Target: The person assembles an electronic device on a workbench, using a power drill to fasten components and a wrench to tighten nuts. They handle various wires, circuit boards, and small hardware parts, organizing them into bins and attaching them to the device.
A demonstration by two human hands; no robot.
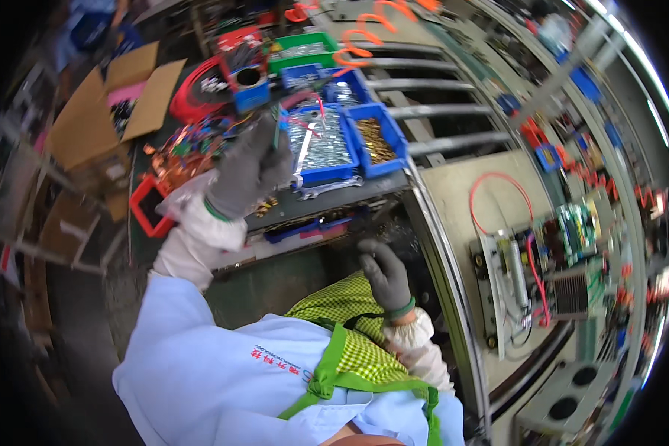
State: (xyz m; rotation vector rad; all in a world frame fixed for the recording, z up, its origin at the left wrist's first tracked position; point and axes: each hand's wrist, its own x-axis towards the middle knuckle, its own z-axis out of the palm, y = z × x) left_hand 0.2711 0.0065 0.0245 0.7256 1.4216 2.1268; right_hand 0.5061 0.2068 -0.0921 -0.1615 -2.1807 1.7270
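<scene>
Our gloved left hand (249,167) reaches into the blue screw bin (321,143) at the cart's edge; whether it grips anything, we cannot tell. Right hand (383,273) hangs half-curled, empty. Screws could spill if we snag the bin.

The blue parts bin (321,172) nearest to the raised hand is lying on the work shelf, open at the top and holding many small silver screws. A long silver metal piece (303,152) is resting tilted across this bin.
</scene>
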